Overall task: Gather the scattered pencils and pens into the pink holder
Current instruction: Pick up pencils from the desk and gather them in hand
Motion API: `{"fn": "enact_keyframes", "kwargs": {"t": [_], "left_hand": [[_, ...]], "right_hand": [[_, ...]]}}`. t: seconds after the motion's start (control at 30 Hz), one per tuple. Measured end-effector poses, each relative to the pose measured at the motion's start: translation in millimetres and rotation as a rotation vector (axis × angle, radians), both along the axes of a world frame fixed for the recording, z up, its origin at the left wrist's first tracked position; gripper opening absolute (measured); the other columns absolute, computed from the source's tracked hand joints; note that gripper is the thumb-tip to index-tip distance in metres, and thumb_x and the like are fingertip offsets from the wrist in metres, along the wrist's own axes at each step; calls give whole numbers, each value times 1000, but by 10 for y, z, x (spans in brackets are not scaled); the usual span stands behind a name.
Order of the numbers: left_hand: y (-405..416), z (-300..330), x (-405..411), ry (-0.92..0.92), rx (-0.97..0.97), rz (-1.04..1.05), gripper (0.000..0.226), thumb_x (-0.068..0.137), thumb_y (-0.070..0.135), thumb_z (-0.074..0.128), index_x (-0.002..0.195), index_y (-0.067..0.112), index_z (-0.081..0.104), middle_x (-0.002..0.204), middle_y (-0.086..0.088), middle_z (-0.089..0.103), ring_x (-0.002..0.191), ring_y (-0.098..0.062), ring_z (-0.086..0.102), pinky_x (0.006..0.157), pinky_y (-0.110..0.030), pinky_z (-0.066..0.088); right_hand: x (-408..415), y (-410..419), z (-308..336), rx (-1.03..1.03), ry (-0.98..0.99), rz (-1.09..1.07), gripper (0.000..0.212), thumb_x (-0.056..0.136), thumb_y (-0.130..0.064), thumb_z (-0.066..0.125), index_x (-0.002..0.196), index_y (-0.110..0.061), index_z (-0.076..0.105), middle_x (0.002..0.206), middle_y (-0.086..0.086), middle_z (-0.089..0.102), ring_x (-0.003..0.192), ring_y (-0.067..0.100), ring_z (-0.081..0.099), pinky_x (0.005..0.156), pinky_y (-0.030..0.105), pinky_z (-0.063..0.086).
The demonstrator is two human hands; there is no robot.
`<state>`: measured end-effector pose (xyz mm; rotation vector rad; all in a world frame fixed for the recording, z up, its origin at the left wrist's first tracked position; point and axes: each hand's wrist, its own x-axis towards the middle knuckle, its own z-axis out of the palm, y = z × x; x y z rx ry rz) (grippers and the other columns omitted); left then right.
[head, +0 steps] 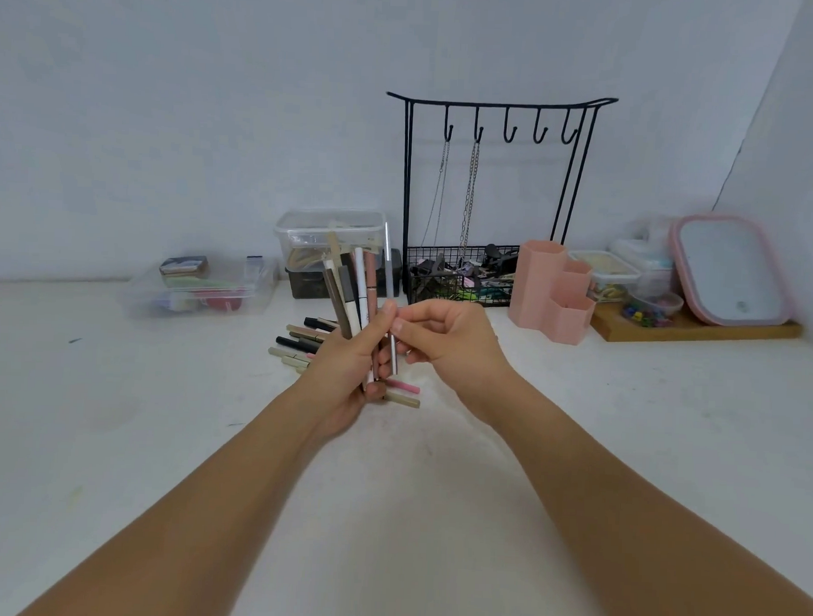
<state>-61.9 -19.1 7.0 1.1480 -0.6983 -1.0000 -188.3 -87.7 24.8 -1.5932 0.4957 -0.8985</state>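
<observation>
My left hand [347,375] holds an upright bundle of pens and pencils [350,287] above the white table, with their tips fanned upward. My right hand [445,341] pinches a thin silver-and-clear pen [388,270] at the bundle's right side, touching my left thumb. Several more pens and pencils [302,345] lie on the table behind and under my left hand, including a pink one [406,387] and a beige one [403,401]. The pink holder [550,294], with stepped hexagonal compartments, stands to the right of my hands and looks empty.
A black wire rack [491,195] with hooks, chains and a basket of clips stands behind my hands. Clear plastic boxes [202,287] sit at the back left and centre. At the right, a wooden board [699,329] carries containers and a pink-rimmed lid [733,268].
</observation>
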Motion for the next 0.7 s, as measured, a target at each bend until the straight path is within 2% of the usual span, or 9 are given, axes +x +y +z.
{"fn": "enact_keyframes", "kwargs": {"t": [0.1, 0.17, 0.23, 0.3, 0.4, 0.47, 0.53, 0.63, 0.7], "left_hand": [[-22, -24, -20, -5, -24, -21, 87, 62, 66, 84, 116, 0, 69, 86, -20, 58, 52, -15, 53, 42, -22, 36], [-11, -18, -22, -2, -5, -14, 79, 75, 58, 79, 126, 0, 64, 84, -22, 60, 48, -17, 55, 44, -22, 37], [2, -7, -25, -16, 34, -11, 65, 85, 51, 73, 127, 2, 63, 89, -29, 64, 61, -29, 64, 38, -21, 40], [19, 1, -28, -41, 54, -20, 53, 91, 48, 69, 119, 3, 67, 90, -32, 68, 72, -33, 69, 38, -22, 45], [34, 17, -29, -34, 35, 4, 39, 95, 44, 65, 102, 6, 71, 68, -14, 68, 59, -21, 69, 45, -27, 52], [23, 26, -4, -11, 6, 28, 31, 96, 39, 66, 92, 9, 68, 60, -6, 62, 51, -16, 62, 42, -24, 45], [6, 44, 21, -11, -22, 37, 24, 97, 33, 65, 88, 11, 61, 56, -4, 53, 44, -13, 52, 34, -20, 32], [2, 49, 28, -27, -27, 38, 25, 97, 26, 66, 79, 13, 54, 54, -4, 46, 38, -12, 43, 32, -18, 24], [9, 42, 25, -28, -19, 31, 24, 96, 22, 67, 78, 13, 53, 53, -3, 45, 38, -12, 41, 31, -18, 23]], "right_hand": [[28, 49, -56, -11, -16, -12, 8, 90, 1, 69, 92, -2, 76, 74, 12, 74, 61, 14, 69, 65, 24, 60], [46, 37, -88, -50, -2, -47, 9, 88, 2, 70, 93, -1, 78, 79, 17, 75, 64, 17, 68, 68, 28, 61], [45, 17, -95, -74, 9, -58, 9, 87, 2, 71, 92, -1, 79, 81, 18, 76, 65, 19, 68, 71, 31, 61], [41, 16, -95, -114, 33, -54, 8, 87, 1, 71, 91, 1, 79, 75, 16, 75, 61, 14, 66, 66, 28, 59], [35, 51, -72, -158, 58, -31, 9, 89, 3, 69, 93, 4, 77, 64, 7, 69, 52, 7, 60, 58, 20, 52], [26, 36, -25, -195, 46, -36, 11, 88, 1, 71, 95, -1, 78, 73, 14, 72, 59, 13, 63, 65, 25, 56], [-8, -79, -28, -252, 91, -155, 18, 86, -6, 74, 102, -13, 78, 84, 8, 72, 68, 14, 63, 72, 26, 55], [-155, -361, -142, -488, 399, -438, 26, 88, -8, 68, 110, -21, 73, 103, -2, 69, 91, 15, 62, 85, 31, 52], [-269, -499, -246, -589, 606, -455, 27, 90, -7, 63, 111, -22, 72, 113, 0, 67, 103, 20, 59, 91, 35, 49]]}}
